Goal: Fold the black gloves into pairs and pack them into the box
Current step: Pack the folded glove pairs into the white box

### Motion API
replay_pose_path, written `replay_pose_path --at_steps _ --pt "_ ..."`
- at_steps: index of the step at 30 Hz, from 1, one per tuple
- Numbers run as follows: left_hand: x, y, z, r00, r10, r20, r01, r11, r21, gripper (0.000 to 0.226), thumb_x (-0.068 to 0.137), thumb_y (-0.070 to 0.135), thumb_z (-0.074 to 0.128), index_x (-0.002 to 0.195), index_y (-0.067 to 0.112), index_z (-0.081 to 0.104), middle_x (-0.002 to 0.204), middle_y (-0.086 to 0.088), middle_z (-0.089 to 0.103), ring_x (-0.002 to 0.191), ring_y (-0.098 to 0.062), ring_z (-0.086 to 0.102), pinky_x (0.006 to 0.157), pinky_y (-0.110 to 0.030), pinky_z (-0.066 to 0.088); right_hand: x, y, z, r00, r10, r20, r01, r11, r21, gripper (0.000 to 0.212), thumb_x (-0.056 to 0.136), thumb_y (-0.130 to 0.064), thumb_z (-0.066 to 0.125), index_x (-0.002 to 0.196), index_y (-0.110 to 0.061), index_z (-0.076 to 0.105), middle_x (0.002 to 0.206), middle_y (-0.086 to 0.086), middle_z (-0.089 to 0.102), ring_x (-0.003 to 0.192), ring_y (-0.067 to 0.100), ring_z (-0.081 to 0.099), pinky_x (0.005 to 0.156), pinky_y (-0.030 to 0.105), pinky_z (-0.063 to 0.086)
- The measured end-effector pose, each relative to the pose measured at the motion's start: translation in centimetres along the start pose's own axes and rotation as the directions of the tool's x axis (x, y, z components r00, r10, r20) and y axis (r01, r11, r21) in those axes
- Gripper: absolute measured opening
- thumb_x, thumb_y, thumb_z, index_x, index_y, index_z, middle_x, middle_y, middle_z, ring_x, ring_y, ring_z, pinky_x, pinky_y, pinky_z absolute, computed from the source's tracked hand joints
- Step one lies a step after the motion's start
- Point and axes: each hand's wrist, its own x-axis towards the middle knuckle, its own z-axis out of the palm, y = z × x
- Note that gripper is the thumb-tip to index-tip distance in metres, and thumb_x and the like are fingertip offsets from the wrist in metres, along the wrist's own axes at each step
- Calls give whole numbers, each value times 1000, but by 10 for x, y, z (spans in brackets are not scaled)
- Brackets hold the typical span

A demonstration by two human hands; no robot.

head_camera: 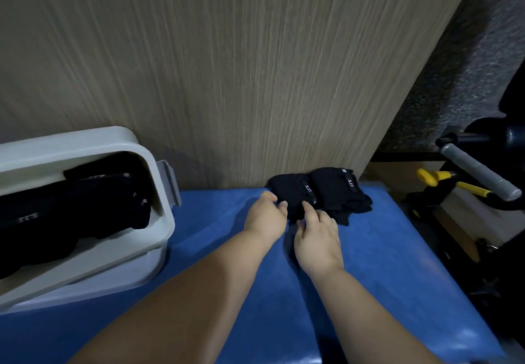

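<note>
Black gloves [295,190] with small white lettering lie on the blue surface [369,264] against the wooden panel, a second one [341,187] beside the first on the right. My left hand [265,216] touches the near left edge of the left glove with curled fingers. From the near side my right hand [318,235] lays its fingertips on the same glove. Whether either hand pinches the fabric is unclear. The grey-white box [159,193] stands at the left with several black gloves [85,201] inside.
A wood-grain panel [227,65] rises right behind the gloves. The blue surface ends at the right, where a grey-handled tool [477,173] and yellow-handled tools [434,177] lie lower down among dark gear.
</note>
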Motion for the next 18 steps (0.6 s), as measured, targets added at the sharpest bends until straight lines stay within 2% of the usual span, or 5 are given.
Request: replay_pose_path --at_steps 4,6,9,15,18 --pt "7 5 5 997 -72 -29 71 996 -59 39 93 41 53 120 15 45 95 -12 67 84 -29 67 79 -41 56 2 2 2 1000 -14 20 15 999 -39 51 101 -24 32 151 -22 23 149 4 35 136 23 24 112 34 23" --pt "10 7 5 995 -97 -34 94 993 -75 47 90 45 57 123 15 43 102 -9 65 84 -25 65 79 -38 56 2 2 2 999 -17 37 19 999 -49 52 101 -24 31 152 -22 21 151 2 33 137 22 22 112 34 23" --pt "13 7 5 994 -112 -21 111 992 -55 53 89 40 63 128 12 42 116 -5 58 88 -15 53 77 -26 44 2 1 2 998 -23 51 27 997 -74 52 101 -24 30 152 -23 20 153 0 32 137 22 21 111 33 23" --pt "11 6 2 988 -150 20 151 985 -84 58 87 32 67 135 9 42 127 -7 56 110 -21 56 84 -27 43 0 1 1 999 -38 29 40 997 -64 49 101 -25 33 150 -22 28 150 -1 37 137 21 24 111 32 24" --pt "6 4 -1 987 -152 41 157 979 -131 49 86 27 66 129 11 48 112 -6 60 101 -21 59 85 -28 50 -2 1 2 998 -57 1 57 997 -58 44 101 -27 36 145 -21 37 143 0 45 133 21 30 110 32 26"
